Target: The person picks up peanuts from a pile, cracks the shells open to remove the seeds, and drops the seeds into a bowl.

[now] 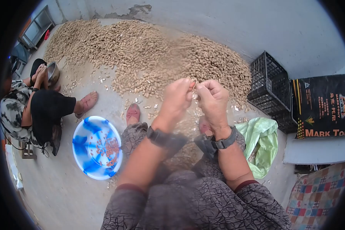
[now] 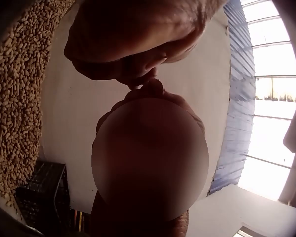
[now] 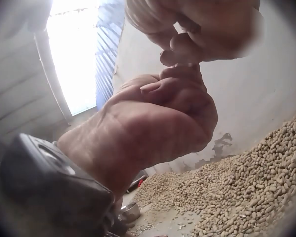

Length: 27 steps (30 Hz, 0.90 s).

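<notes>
Both hands meet in front of the body, fingertips nearly touching. The left hand (image 1: 177, 97) pinches a peanut (image 1: 194, 86), with something reddish showing at its fingertips. From the other side the right hand (image 1: 212, 100) pinches the same peanut between thumb and curled fingers. In the left wrist view the left hand (image 2: 133, 39) is above the right hand (image 2: 150, 153), and the fingers hide the peanut. The right wrist view has the left hand (image 3: 163, 116) below the right hand (image 3: 202, 24). Behind them lies a large peanut pile (image 1: 142, 50).
A blue-and-white basin (image 1: 80, 149) with reddish kernels stands at the left. A seated person (image 1: 38, 103) is beyond it, beside a metal bowl (image 1: 54, 73). At the right are black crates (image 1: 270, 82), a green sack (image 1: 262, 143) and a black printed bag (image 1: 324, 103).
</notes>
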Available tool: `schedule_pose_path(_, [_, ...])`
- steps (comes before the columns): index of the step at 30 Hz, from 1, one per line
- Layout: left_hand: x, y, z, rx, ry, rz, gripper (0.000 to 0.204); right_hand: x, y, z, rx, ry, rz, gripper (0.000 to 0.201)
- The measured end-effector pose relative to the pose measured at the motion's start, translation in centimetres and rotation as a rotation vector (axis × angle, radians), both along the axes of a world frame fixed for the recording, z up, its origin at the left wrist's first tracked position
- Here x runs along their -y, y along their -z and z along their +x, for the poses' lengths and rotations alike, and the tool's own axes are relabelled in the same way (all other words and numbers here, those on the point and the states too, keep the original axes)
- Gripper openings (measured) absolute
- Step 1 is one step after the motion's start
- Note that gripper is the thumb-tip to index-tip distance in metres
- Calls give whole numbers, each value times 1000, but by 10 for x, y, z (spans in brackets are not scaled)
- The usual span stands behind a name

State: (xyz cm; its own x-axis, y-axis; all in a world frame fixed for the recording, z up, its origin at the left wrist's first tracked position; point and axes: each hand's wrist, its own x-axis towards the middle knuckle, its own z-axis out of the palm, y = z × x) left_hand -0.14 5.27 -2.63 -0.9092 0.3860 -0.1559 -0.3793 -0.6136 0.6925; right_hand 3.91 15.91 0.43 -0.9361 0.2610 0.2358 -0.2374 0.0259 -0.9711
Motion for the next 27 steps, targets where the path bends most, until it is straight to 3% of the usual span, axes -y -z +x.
schedule_pose_path(2, [0, -4, 2, 28, 0, 40, 14, -3, -2, 0, 137, -9, -142, 6])
schedule_pose_path(9, [-3, -3, 0, 42, 61, 139, 12, -11, -13, -1, 212, -154, -218, 10])
schedule_pose_path(12, [-2, -4, -1, 17, 135, 62, 22, -6, -11, 0, 188, -91, -64, 12])
schedule_pose_path(14, [-3, -8, -1, 101, 72, -30, 27, -4, -4, -1, -58, -40, 146, 15])
schedule_pose_path(15, [-3, -8, -1, 100, 69, -27, 27, -4, -6, 0, -59, -44, 149, 15])
schedule_pose_path(17, [-1, -6, -2, 118, 83, 25, 28, -2, -11, 4, -197, -23, 377, 13])
schedule_pose_path(21, [0, 1, -7, 53, 111, -43, 24, -9, -6, 1, -240, 78, 413, 9])
schedule_pose_path(23, [2, -6, -7, 127, 42, -107, 16, -17, -11, 0, 49, 82, 50, 6])
schedule_pose_path(25, [5, -14, -6, 82, 10, -74, 16, -23, -9, -4, 84, 68, 51, 14])
schedule_pose_path(27, [9, -14, -6, 40, -16, -44, 17, -30, -11, -3, 367, -59, 130, 31])
